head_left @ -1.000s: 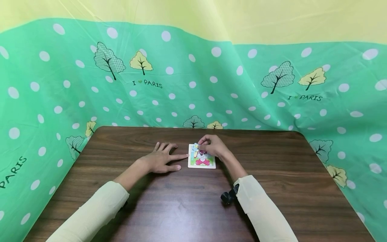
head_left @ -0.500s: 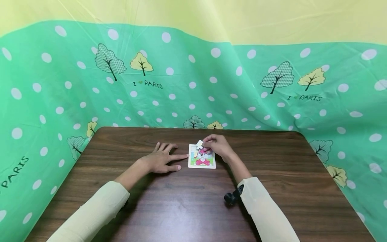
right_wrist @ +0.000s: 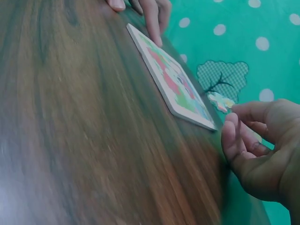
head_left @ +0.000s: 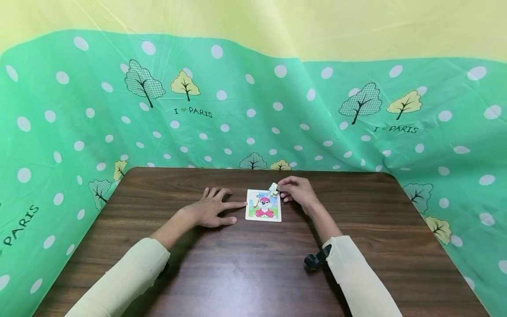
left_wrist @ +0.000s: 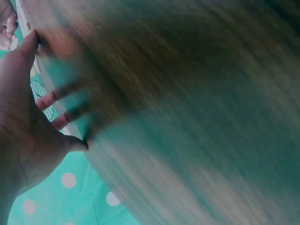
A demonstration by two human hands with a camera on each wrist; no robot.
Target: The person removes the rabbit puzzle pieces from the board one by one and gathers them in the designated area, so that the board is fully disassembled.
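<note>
A small square jigsaw puzzle (head_left: 263,211) with a white border lies flat on the table, showing a pink cartoon animal. My left hand (head_left: 211,210) rests on the wood with spread fingers, and one straight finger touches the puzzle's left edge. Between the thumb and fingers of my right hand (head_left: 299,193) is a small puzzle piece (head_left: 273,189), pinched at the puzzle's far right corner. In the right wrist view the piece (right_wrist: 219,101) appears tilted and raised above the frame. Part of it is hidden by the fingertips.
The dark wood table (head_left: 237,273) has its far edge just behind the puzzle. A green polka-dot curtain (head_left: 245,101) with printed trees hangs behind and on both sides. A black wrist camera (head_left: 314,259) sits at the right sleeve.
My right hand has moved right with the puzzle piece, from the puzzle's upper left area to its far right corner, uncovering more of the picture. The left hand stays in place.
</note>
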